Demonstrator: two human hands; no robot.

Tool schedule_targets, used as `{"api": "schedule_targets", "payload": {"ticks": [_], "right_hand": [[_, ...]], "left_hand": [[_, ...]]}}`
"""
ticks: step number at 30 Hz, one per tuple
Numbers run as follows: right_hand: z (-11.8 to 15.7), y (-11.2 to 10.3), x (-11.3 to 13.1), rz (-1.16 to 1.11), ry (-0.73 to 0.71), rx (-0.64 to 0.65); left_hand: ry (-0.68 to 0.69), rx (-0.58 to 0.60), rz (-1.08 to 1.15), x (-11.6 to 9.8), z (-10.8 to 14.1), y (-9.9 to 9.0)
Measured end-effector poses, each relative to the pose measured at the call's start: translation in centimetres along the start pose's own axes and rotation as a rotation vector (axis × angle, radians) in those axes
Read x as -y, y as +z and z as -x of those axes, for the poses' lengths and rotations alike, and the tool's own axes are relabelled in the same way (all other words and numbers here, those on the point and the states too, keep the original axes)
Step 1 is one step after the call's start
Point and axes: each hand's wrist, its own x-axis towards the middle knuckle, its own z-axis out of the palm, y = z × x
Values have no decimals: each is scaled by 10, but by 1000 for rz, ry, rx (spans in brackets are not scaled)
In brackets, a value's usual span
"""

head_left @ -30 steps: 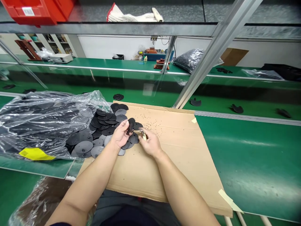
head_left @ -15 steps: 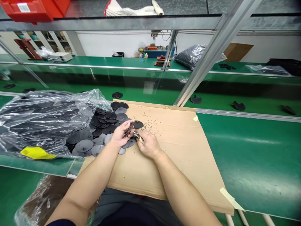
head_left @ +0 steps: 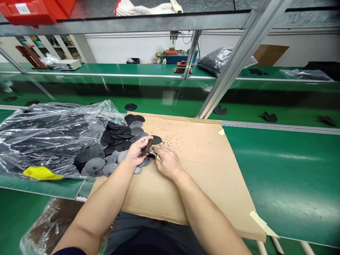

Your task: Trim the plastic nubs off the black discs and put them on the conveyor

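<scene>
My left hand point(head_left: 136, 151) is closed around dark round plastic discs point(head_left: 146, 147), held tilted on edge; how many is unclear. In my right hand point(head_left: 169, 163) is a small pair of metal cutting pliers point(head_left: 153, 153), its jaws against or close beside the discs' edge. My right fingers wrap round the handles and hide most of them. Just left of my hands lies a heap of black and grey discs point(head_left: 117, 136), some with a small nub. One disc point(head_left: 156, 140) rests on the cardboard point(head_left: 207, 184) behind my fingers, near scattered tiny black bits point(head_left: 170, 139).
A clear plastic bag point(head_left: 53, 138) full of discs lies open at the left, a yellow label point(head_left: 42, 173) on it. A metal post point(head_left: 231, 74) rises behind the cardboard. Beyond runs a green belt point(head_left: 172, 102) carrying a few black parts. A red bin point(head_left: 39, 10) sits above.
The discs in my left hand have turned so that more of their flat face shows. The pliers have shifted slightly. My head view has moved a little.
</scene>
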Motion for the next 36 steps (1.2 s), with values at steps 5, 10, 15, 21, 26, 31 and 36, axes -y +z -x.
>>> {"api": "schedule_targets", "payload": {"ticks": [5,10,15,21,26,31,36], "right_hand": [[0,-6,4,60,46,46],[0,-9,6,125,71,96],[1,-2,4,85,87,72],[-1,9,-6,-159,61,-200],[-1,13,-5,-200,-161,-231],[0,24,5,-58,-257,-84],[0,27,7,-25,-213,-30]], "left_hand": [[27,-23,-24,3,-2,0],[47,-93,-66,6,-2,1],[36,-95,-53,5,-1,4],[119,-163,150,-2,-4,6],[209,-313,274,-7,-9,4],[208,-261,302,-5,-11,2],[233,-225,288,-2,-10,2]]}}
